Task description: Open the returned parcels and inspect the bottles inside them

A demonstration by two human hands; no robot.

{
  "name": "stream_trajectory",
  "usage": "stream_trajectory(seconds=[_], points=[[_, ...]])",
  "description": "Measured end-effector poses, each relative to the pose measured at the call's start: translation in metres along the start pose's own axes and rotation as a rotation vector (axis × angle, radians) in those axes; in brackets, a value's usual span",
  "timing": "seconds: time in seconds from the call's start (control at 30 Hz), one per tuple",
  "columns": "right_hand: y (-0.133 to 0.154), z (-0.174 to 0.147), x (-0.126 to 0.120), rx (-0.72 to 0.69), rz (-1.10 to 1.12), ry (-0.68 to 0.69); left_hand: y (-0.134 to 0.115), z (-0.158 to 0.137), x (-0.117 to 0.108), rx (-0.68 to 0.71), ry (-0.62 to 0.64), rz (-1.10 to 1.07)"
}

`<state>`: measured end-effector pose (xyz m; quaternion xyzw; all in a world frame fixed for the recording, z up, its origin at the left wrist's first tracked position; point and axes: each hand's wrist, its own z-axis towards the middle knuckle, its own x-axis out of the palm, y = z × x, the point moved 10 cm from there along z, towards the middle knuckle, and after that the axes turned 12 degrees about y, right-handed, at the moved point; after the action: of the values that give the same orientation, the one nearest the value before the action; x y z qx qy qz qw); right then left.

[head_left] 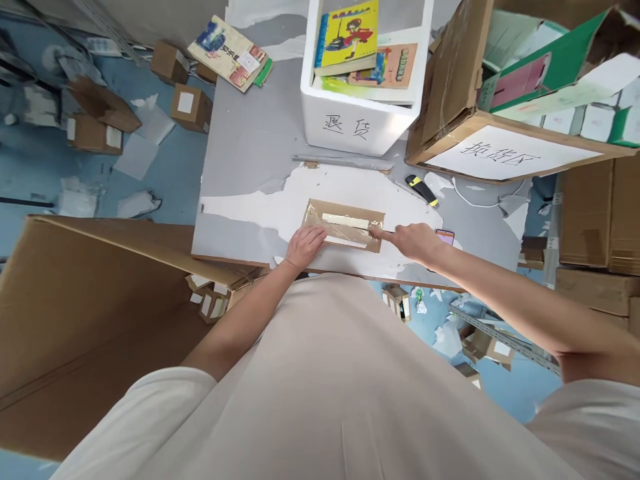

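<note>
A small flat cardboard box [345, 233] with shiny clear tape and pale label strips lies near the table's front edge. My left hand [306, 245] grips its near left corner, fingers over the top. At the box's right end, the stretched index finger of my right hand [414, 241] touches the taped top; the other fingers look curled, and I see nothing held in them. A black and yellow utility knife [421, 190] lies beyond my right hand. Just behind that hand is a phone [445, 237], partly covered by the forearm.
A white foam bin [360, 123] with books stands at the back. To its right is a large carton [450, 87] of green and white boxes. More books [230, 53] lie at the back left. A big open carton [100, 287] borders the table's left; boxes and scraps litter the floor.
</note>
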<state>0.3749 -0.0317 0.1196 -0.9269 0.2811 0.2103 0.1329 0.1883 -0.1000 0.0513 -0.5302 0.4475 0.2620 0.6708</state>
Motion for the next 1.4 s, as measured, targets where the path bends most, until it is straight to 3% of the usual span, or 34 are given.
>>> stream_trajectory(seconds=[0.23, 0.47, 0.7, 0.87, 1.0, 1.17, 1.4], points=[[-0.037, -0.022, 0.044, 0.022, -0.006, -0.024, 0.001, 0.004, 0.002, -0.002, 0.006, -0.009], [-0.039, -0.035, 0.077, -0.013, 0.113, -0.120, 0.001, 0.003, 0.001, -0.030, 0.101, 0.010], [-0.057, -0.072, 0.123, -0.062, 0.782, -0.394, -0.010, 0.008, -0.009, -0.033, 0.213, 0.113], [-0.043, -0.035, 0.171, -0.171, 1.609, -0.339, -0.017, 0.029, -0.018, -0.047, 0.239, 0.178], [-0.019, -0.003, 0.173, -0.251, 1.903, -0.384, -0.028, 0.059, -0.016, -0.011, 0.318, 0.209], [-0.002, 0.007, 0.167, -0.309, 1.981, -0.373, -0.036, 0.076, 0.002, 0.025, 0.468, 0.238], [0.003, 0.004, 0.172, -0.276, 2.016, -0.393, -0.034, 0.075, 0.006, 0.000, 0.465, 0.222]])
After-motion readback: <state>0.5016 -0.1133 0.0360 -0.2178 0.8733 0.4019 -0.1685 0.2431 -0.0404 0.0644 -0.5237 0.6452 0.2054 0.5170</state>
